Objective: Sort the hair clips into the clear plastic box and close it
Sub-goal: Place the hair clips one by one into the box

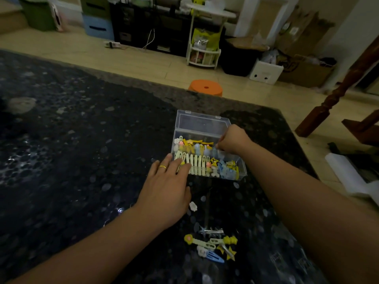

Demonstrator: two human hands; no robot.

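A clear plastic box [243,168] stands open on the dark table, its lid [202,123] tipped back. Inside lie several pale green, yellow and blue hair clips [200,160]. My left hand [166,191], with a gold ring, lies flat against the box's near left corner, fingers touching the pale green clips. My right hand [231,140] hovers over the box's right side with fingers curled down among the blue clips; whether it pinches one is hidden. A loose pile of clips [213,245] lies on the table in front of me, and a single white flower clip [193,206] sits by my left thumb.
The dark patterned table [71,150] stretches left and back. Beyond its far edge stands an orange stool [205,87]. A wooden post [328,99] rises at the right, and a white roll [344,173] lies by the table's right edge. Shelves and boxes line the far wall.
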